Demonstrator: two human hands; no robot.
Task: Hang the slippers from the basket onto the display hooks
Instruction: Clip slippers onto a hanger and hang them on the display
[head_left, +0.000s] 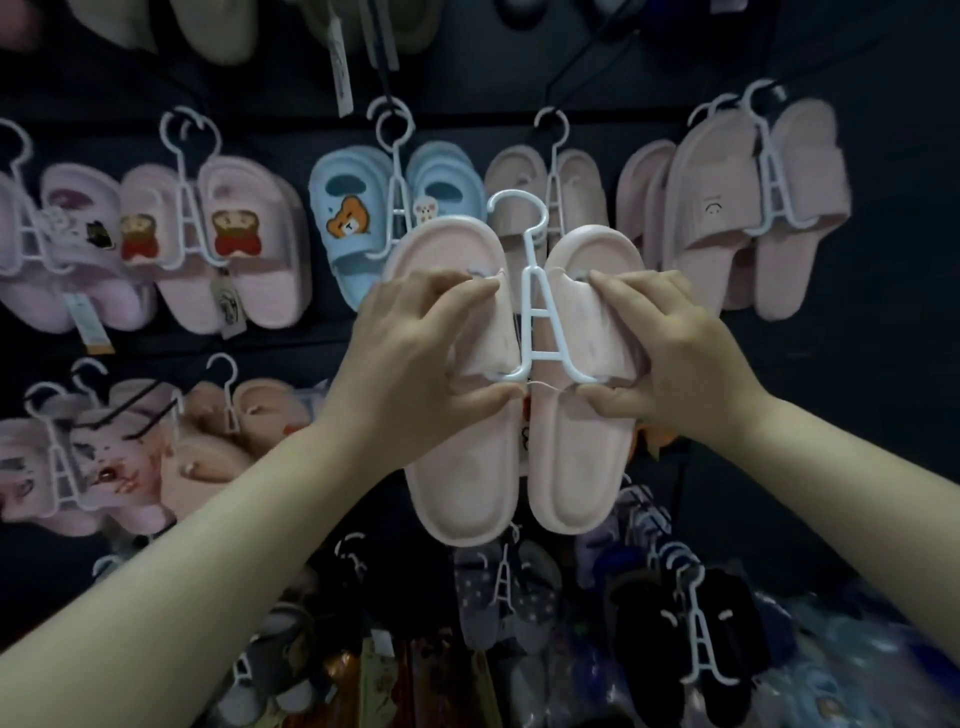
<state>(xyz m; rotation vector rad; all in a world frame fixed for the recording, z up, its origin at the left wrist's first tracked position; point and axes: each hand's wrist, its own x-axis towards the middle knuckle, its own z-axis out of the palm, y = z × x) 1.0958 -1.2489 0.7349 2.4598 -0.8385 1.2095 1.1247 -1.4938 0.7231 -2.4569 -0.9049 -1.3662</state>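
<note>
A pair of plain pink slippers on a white plastic hanger is held up in front of the dark display wall. My left hand grips the strap of the left slipper, thumb beneath. My right hand grips the strap of the right slipper the same way. The hanger's curved hook points up, free of any wall hook. Just behind it hangs a beige-pink pair on a black display hook.
Other pairs hang on the wall: blue bear slippers, pink pairs with bears at left, a plush pink pair at right. Below lies a heap of more slippers on hangers, a dotted grey pair and a black pair.
</note>
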